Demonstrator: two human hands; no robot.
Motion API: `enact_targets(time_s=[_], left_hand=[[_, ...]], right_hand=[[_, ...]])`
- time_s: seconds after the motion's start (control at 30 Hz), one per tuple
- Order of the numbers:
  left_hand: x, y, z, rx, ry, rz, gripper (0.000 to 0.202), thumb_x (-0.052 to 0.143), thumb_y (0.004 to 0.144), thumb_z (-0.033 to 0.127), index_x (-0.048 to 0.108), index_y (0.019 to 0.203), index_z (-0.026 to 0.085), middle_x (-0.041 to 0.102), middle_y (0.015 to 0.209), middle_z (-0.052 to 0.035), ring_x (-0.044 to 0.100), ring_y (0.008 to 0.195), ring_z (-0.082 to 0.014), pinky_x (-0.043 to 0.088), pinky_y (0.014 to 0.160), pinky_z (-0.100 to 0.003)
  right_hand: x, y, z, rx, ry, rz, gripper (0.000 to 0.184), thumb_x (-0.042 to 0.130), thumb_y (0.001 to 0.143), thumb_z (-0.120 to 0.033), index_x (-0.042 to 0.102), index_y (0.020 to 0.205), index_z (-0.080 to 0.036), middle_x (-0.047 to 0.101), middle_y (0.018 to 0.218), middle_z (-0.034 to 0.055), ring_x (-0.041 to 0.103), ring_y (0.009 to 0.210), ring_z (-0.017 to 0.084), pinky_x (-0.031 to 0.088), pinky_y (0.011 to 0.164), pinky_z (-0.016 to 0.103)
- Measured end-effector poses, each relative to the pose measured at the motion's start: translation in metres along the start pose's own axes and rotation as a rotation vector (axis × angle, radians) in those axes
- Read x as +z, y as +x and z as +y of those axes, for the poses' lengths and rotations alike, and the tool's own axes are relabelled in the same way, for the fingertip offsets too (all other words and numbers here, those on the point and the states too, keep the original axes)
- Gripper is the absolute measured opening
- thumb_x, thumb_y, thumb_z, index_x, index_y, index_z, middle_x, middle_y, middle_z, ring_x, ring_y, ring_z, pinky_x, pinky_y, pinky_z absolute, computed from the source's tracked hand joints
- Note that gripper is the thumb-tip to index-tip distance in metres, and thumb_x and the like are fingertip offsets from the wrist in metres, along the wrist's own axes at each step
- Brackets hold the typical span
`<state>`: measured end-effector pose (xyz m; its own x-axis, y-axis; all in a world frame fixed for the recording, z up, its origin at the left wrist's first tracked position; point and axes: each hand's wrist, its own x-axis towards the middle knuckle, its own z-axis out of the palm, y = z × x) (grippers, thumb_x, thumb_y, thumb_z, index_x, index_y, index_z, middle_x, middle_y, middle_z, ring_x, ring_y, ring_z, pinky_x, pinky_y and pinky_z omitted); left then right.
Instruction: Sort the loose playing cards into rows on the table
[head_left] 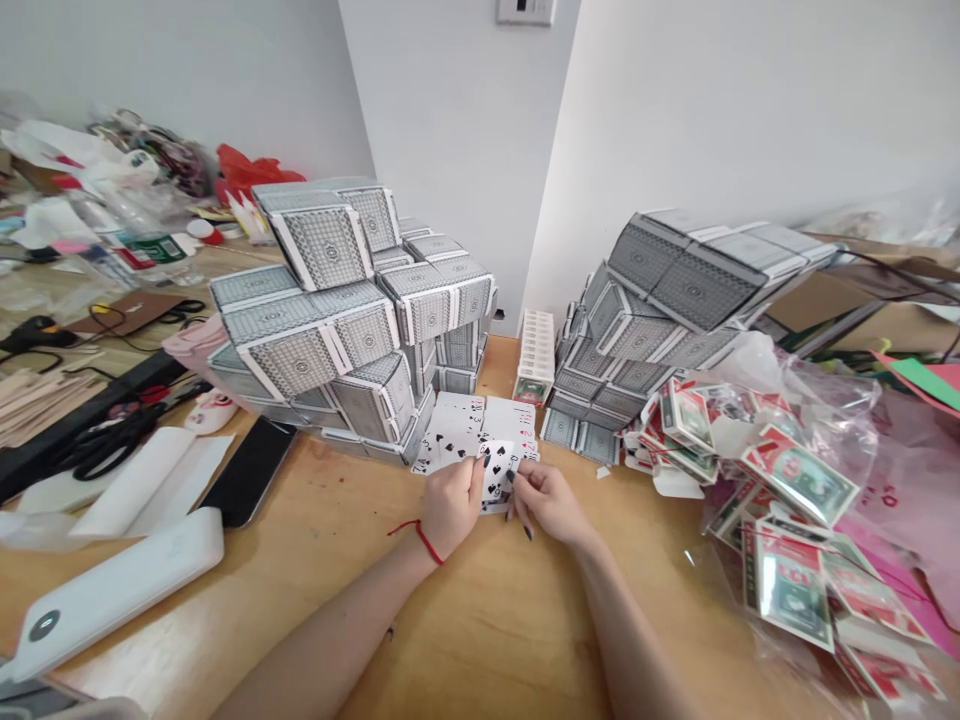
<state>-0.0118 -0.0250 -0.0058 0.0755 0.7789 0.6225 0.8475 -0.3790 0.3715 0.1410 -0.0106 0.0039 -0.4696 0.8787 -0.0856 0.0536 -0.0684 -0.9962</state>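
Note:
A fan of playing cards (486,438) lies face up on the wooden table (480,620), spread toward the far side. My left hand (452,505), with a red string on its wrist, is closed on the near end of the cards. My right hand (546,498) pinches the same small bunch of cards from the right. Both hands meet at the table's middle, just in front of two heaps of grey patterned card blocks.
A big heap of grey card blocks (345,320) stands at the left, another (660,300) at the right. A plastic bag of red and green card boxes (787,520) lies right. A black phone (251,470), white cases (112,590) and scissors (112,435) lie left.

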Motion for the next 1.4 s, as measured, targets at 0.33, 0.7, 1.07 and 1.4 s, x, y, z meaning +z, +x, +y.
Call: enact_targets(time_s=[0.33,0.7,1.07,1.4], left_hand=[[0.002,-0.005,0.012,0.199,0.012,0.025,0.021,0.040,0.085,0.016,0.054,0.100,0.009,0.063,0.062,-0.0046,0.058,0.055,-0.0138,0.044,0.054,-0.025],[0.000,-0.006,0.020,0.382,0.076,-0.026,0.028,0.047,0.083,0.016,0.050,0.109,0.005,0.063,0.063,-0.0054,0.060,0.059,-0.0155,0.047,0.057,-0.028],[0.001,-0.005,0.009,0.008,-0.040,0.002,0.024,0.035,0.087,0.020,0.057,0.090,0.011,0.061,0.055,-0.0039,0.058,0.049,-0.0123,0.042,0.047,-0.022],[0.003,-0.005,0.007,0.185,0.025,-0.040,0.025,0.039,0.086,0.018,0.054,0.105,0.011,0.064,0.061,-0.0036,0.059,0.053,-0.0121,0.044,0.053,-0.024]], right_hand=[[0.012,0.006,0.011,0.018,-0.117,0.189,0.017,0.041,0.078,-0.029,0.048,0.067,-0.018,0.050,0.047,-0.0041,0.050,0.037,0.010,0.038,0.036,0.019],[0.012,0.002,0.004,-0.112,-0.134,0.204,0.023,0.043,0.071,-0.017,0.058,0.089,-0.017,0.063,0.068,0.0014,0.057,0.051,0.013,0.048,0.052,0.025],[0.005,0.003,0.005,-0.041,-0.092,0.186,0.028,0.038,0.084,-0.041,0.048,0.071,-0.018,0.043,0.031,-0.0088,0.041,0.026,0.008,0.037,0.037,0.018],[0.010,0.003,0.006,-0.062,-0.240,0.381,0.036,0.039,0.082,-0.043,0.041,0.055,-0.019,0.040,0.037,-0.0058,0.041,0.033,0.008,0.032,0.036,0.018]])
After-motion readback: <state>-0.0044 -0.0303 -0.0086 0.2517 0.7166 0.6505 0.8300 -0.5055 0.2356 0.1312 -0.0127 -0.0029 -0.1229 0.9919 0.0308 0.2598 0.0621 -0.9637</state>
